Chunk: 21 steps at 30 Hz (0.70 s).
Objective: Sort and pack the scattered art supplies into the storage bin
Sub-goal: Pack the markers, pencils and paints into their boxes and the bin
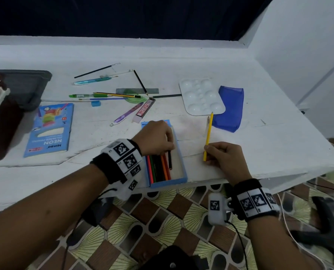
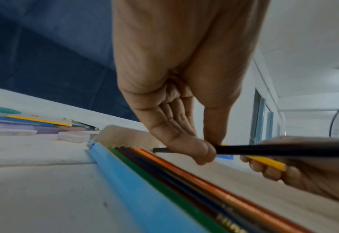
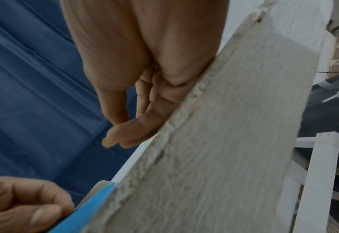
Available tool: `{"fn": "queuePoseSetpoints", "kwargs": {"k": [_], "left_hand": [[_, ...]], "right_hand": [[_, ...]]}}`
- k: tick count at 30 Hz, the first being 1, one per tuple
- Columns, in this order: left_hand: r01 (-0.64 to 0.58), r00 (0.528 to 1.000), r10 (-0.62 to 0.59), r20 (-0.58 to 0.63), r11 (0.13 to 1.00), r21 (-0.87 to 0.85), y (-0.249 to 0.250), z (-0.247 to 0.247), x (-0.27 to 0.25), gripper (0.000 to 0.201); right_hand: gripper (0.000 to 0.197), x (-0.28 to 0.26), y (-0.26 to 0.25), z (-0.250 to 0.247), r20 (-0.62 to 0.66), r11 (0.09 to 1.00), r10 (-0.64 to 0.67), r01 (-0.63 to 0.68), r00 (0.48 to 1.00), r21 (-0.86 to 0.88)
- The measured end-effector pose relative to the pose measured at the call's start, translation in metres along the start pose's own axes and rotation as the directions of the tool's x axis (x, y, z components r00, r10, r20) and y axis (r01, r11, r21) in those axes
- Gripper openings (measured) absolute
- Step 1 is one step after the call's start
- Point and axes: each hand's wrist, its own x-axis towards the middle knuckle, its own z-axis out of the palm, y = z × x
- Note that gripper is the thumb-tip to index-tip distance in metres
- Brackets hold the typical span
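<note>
Currently the white table is carrying everything, and the grey storage bin is sitting at its far left edge, well apart from both hands, so packing into it is judged a later step. Loose pens and pencils, a white paint palette and a blue pouch are lying scattered across the middle, with a blue box lid lying flat to the left. Nearer, the open pencil tray is lying by the front edge, partly filled with coloured pencils packed against its left wall. The left hand is pinching a black pencil between thumb and fingertips and hovering it over the tray's free right side. The right hand is pinching a yellow pencil near its blunt end, tip pointing away. To do this well, the person should be lowering the black pencil parallel to the row, snug beside the orange one, then following with the yellow, same orientation. Crossing pencils would likely be blocking the lid.
</note>
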Motion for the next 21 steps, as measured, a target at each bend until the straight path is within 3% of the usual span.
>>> {"fn": "queuePoseSetpoints", "kwargs": {"k": [10, 16, 21], "left_hand": [[-0.065, 0.996, 0.054, 0.076, 0.987, 0.149, -0.004, 0.007, 0.013, 0.017], [-0.155, 0.970, 0.107, 0.220, 0.964, 0.217, -0.005, 0.000, 0.016, 0.015], [-0.193, 0.968, 0.141, 0.208, 0.947, 0.258, -0.008, -0.001, 0.014, 0.009]], "right_hand": [[0.015, 0.001, 0.000, 0.002, -0.017, 0.999, -0.006, 0.006, 1.000, -0.033], [0.014, 0.001, 0.000, 0.002, -0.021, 0.999, -0.007, 0.006, 1.000, -0.036], [0.013, 0.001, -0.002, 0.003, -0.019, 0.999, 0.008, -0.008, 1.000, -0.031]]}}
